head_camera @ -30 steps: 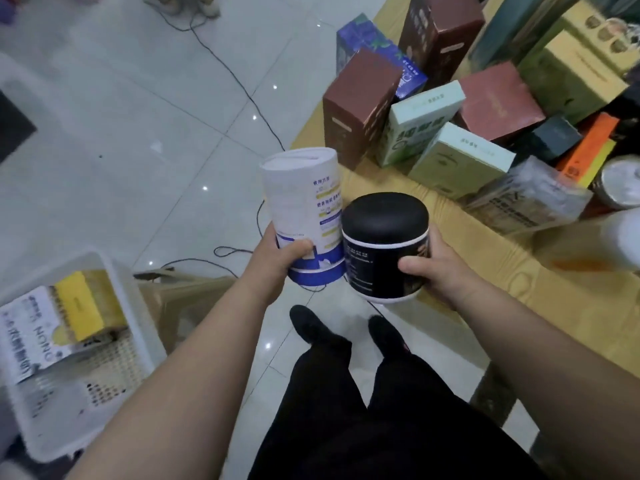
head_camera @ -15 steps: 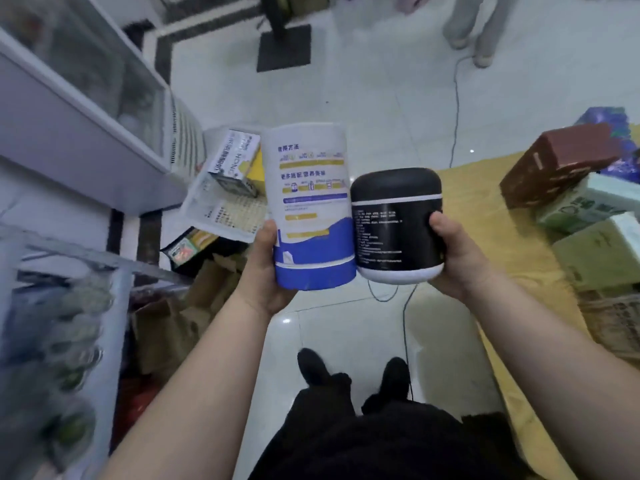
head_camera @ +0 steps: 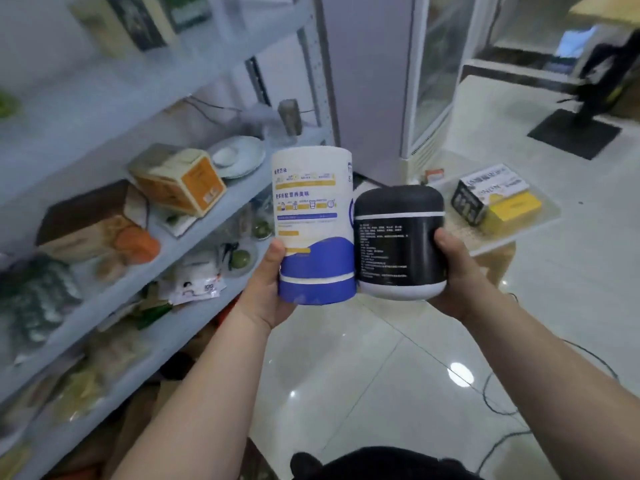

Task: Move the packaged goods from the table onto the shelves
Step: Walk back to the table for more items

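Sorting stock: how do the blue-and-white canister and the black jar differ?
The canister is taller, white with a blue base; the jar is squat, black with a white base. The left hand holds the canister, the right hand the jar. Both are upright, adjacent.

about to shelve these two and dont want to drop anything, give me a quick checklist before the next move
1. Left hand grip on the white and blue canister: ok, thumb and fingers curl round its lower part.
2. Right hand grip on the black jar: ok, gripped from the side.
3. Both containers upright: ok, they stand side by side and touch.
4. Free spot on the middle shelf: cannot tell, the orange box, the plate and blurred bags crowd it.
5. Shelf within reach: probably ok, it stands close on the left.
6. Footing: not ok, a cable lies on the floor to the right.
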